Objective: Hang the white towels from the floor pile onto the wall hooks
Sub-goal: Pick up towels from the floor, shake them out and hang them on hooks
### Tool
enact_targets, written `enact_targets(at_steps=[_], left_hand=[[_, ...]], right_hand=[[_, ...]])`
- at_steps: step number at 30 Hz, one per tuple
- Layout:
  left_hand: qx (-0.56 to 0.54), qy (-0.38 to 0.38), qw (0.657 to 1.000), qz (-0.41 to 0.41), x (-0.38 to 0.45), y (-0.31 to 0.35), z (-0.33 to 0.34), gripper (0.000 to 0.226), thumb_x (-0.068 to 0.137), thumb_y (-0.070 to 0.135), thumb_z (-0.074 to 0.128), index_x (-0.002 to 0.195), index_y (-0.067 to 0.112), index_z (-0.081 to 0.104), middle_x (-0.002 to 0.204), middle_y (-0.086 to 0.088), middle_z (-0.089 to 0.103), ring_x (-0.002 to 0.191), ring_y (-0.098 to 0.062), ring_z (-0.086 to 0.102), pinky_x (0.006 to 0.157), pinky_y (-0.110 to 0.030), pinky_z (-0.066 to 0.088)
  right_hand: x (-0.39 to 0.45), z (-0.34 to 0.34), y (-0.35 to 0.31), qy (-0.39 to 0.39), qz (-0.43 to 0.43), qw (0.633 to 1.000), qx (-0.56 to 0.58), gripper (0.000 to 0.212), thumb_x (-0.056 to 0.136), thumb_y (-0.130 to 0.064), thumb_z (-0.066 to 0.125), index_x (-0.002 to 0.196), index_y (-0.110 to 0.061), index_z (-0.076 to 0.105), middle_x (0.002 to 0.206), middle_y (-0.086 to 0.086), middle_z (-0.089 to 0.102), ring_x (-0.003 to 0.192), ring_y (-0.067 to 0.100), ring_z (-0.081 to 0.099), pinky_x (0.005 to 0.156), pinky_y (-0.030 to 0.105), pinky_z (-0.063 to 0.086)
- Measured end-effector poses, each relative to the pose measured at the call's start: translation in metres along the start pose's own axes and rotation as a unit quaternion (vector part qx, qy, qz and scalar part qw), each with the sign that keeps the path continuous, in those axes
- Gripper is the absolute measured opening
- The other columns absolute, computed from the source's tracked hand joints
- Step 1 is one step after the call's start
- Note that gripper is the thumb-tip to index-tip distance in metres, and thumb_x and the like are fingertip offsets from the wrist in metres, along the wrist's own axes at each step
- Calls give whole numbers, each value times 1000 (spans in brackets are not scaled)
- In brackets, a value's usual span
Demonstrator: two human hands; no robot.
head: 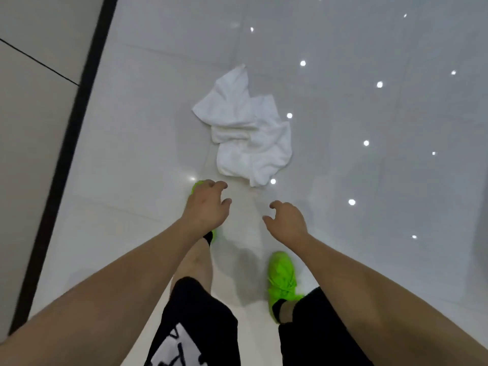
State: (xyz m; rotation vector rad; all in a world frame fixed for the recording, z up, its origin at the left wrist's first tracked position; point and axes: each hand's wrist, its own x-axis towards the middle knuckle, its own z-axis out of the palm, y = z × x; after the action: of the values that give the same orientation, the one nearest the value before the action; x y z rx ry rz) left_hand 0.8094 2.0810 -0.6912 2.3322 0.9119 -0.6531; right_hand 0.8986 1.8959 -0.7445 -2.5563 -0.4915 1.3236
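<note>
One view only, from the head camera, looking down at a glossy pale tiled floor (369, 114) dotted with reflections of ceiling lights. Along the left runs a dark strip (66, 159) at the foot of a beige wall (29, 114). No wall hooks show in this view. Nothing lies between the hands and the pile.

White towels (250, 128) lie in one crumpled heap on the floor, ahead of the person's feet and well clear of the wall. Two bright green shoes are visible: the left shoe (196, 186) mostly hidden beneath the left hand, the right shoe (281, 276) further back. Black shorts (195, 313) with a white print fill the lower middle.

Left hand (207, 207): palm down, fingers loosely curled and spread apart, holding nothing, short of the heap's near edge. Right hand (287, 223): palm down, fingers likewise loosely curled and apart, holding nothing, near the heap but not touching it.
</note>
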Motion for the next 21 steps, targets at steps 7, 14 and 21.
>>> enact_targets(at_steps=[7,14,21], left_hand=[[56,-72,995,38,188,-83,105,46,94,31,53,137,15,49,135,-13,47,123,-32,41,98,-40,40],[105,-122,985,66,276,-124,192,46,94,31,53,136,13,50,131,-16,49,119,-35,44,99,-43,41],[116,-157,975,103,266,-105,186,45,93,32,54,134,14,51,130,-15,50,120,-35,44,100,-43,40]], right_hand=[[208,121,7,3,83,994,68,50,89,-33,61,133,-13,52,120,12,61,112,29,57,87,33,46],[330,191,21,101,156,980,70,51,84,-42,67,116,-9,44,109,15,55,97,34,57,74,40,47],[311,180,24,142,149,967,147,11,88,-15,48,80,-11,54,73,6,55,69,29,54,60,30,35]])
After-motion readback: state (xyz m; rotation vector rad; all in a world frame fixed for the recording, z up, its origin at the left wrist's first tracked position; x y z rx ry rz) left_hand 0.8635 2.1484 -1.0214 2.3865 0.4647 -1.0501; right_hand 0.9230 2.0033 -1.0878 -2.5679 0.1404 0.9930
